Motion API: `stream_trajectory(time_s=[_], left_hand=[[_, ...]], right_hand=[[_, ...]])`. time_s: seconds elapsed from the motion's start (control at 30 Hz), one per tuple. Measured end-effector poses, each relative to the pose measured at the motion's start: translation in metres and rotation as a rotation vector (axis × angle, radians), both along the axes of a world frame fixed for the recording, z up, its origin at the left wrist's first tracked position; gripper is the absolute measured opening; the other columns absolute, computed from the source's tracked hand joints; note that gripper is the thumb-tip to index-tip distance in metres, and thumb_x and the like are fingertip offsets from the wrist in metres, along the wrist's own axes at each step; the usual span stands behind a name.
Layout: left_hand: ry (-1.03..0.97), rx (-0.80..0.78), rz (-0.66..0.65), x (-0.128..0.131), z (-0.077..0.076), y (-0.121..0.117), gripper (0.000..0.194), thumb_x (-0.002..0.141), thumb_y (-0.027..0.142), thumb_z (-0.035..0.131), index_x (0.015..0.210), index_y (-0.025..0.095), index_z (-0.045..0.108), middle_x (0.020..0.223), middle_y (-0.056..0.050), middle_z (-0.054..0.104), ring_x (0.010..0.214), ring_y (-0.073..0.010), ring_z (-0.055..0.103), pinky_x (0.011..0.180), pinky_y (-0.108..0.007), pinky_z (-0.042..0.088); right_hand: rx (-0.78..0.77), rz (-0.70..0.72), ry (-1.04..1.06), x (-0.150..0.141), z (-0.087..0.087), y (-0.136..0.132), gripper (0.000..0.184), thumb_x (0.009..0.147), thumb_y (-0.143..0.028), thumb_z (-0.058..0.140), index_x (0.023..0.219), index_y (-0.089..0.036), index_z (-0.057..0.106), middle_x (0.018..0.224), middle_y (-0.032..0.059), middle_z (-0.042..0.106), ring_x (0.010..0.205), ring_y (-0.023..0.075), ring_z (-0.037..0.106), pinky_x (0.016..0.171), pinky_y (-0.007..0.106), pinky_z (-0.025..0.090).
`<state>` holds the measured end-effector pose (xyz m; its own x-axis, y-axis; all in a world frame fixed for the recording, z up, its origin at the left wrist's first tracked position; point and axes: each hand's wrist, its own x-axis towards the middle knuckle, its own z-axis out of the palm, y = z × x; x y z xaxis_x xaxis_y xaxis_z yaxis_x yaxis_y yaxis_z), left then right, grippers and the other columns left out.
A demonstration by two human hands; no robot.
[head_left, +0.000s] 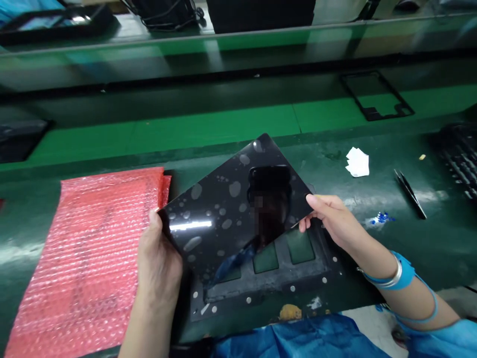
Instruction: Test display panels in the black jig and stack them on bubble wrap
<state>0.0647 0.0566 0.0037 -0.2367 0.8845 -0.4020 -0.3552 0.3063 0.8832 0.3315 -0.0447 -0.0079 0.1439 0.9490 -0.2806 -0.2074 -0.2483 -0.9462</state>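
Between both hands a glossy black screen panel [223,199] is held up, tilted, with its film bubbled and reflecting a light. My left hand [160,253] grips its left corner, thumb at the edge. On the opposite side, my right hand [331,214] pinches the right corner, thumb on top and fingers beneath. Under the panel lies a dark fixture plate [253,286] with rectangular openings and small round metal dots; the panel hides its upper part. Close to my left hand are red bubble-wrap bags [89,248].
To the right lie tweezers [410,195], white paper labels [358,162], small blue bits [382,218] and a black keyboard [462,154]. A black frame [378,94] rests on the green strip behind. A raised shelf edge [238,37] runs across the back.
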Motion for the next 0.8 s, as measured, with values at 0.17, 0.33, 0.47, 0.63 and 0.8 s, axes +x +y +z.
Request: stream_trajectory(time_s=[0.17,0.33,0.47,0.63,0.8], left_hand=[[-0.075,0.031,-0.289,0.000,0.000,-0.006,0.034,0.065,0.041,0.088,0.081,0.016,0.070,0.075,-0.001,0.069,0.064,-0.0119,0.062,0.060,-0.019,0.053],[-0.007,0.031,-0.678,0.003,0.002,-0.013,0.038,0.066,0.034,0.088,0.092,0.013,0.071,0.075,-0.007,0.071,0.061,-0.0178,0.065,0.054,-0.024,0.052],[0.011,0.066,-0.692,0.005,0.001,-0.019,0.032,0.070,0.032,0.085,0.090,0.011,0.072,0.075,-0.011,0.073,0.064,-0.0203,0.069,0.055,-0.024,0.052],[-0.049,0.106,-0.575,0.001,-0.002,-0.020,0.031,0.065,0.028,0.087,0.085,0.012,0.070,0.069,-0.006,0.070,0.058,-0.0183,0.068,0.053,-0.023,0.052],[-0.254,0.128,-0.466,-0.007,0.002,-0.014,0.048,0.067,0.036,0.086,0.106,0.015,0.066,0.094,-0.012,0.075,0.079,-0.0240,0.073,0.062,-0.027,0.054]], right_hand=[[-0.055,-0.208,0.042,0.010,-0.009,0.005,0.051,0.074,-0.065,0.072,0.057,-0.017,0.065,0.052,0.0076,0.062,0.047,0.0146,0.055,0.052,0.029,0.044],[-0.015,-0.275,0.001,0.018,-0.017,0.007,0.047,0.077,-0.062,0.070,0.064,-0.017,0.070,0.063,0.0111,0.069,0.052,0.0154,0.057,0.053,0.030,0.044],[0.006,-0.240,-0.056,0.019,-0.017,0.010,0.047,0.079,-0.063,0.068,0.070,-0.018,0.067,0.067,0.0096,0.070,0.054,0.0152,0.058,0.052,0.029,0.045],[0.008,-0.219,-0.107,0.019,-0.004,0.029,0.049,0.065,-0.064,0.080,0.070,-0.020,0.058,0.062,0.0042,0.066,0.051,0.0137,0.057,0.049,0.027,0.044],[0.026,-0.229,-0.160,0.019,0.010,0.086,0.050,0.068,-0.062,0.080,0.068,-0.021,0.051,0.059,0.0068,0.065,0.051,0.0145,0.057,0.049,0.026,0.044]])
